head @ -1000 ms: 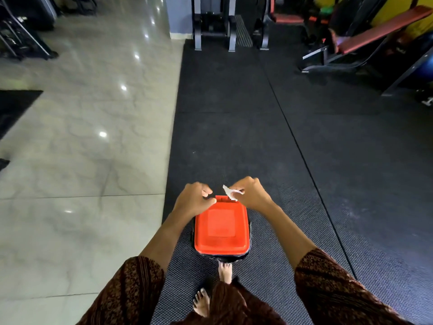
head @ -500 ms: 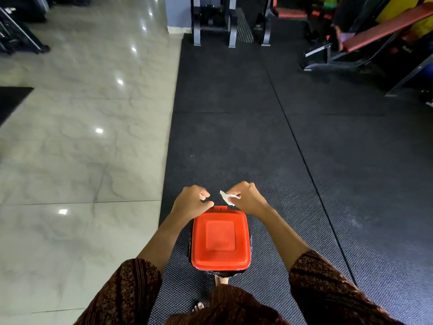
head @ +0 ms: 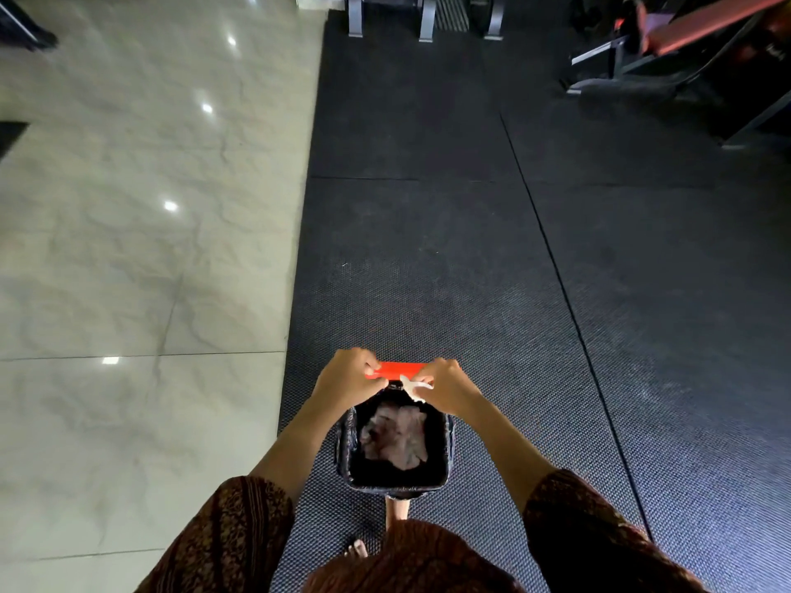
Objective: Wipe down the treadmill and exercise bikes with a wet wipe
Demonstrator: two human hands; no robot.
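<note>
Black rubber matting beside pale marble tiles holds a weight bench and a small dark bin. The left hand grips its raised red lid, while the right hand pinches a white wet wipe above the opening.

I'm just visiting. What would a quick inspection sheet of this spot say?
Surface: black rubber mat beside a glossy tile floor.
Job's things: white wipe held over an open bin; its red lid is tipped up.
Clutter: crumpled paper inside the bin.
Hands: left hand grips the lid; right hand pinches the wipe.
Cables: nothing seen.
Surroundings: weight bench and metal machine legs at the far edge.
</note>
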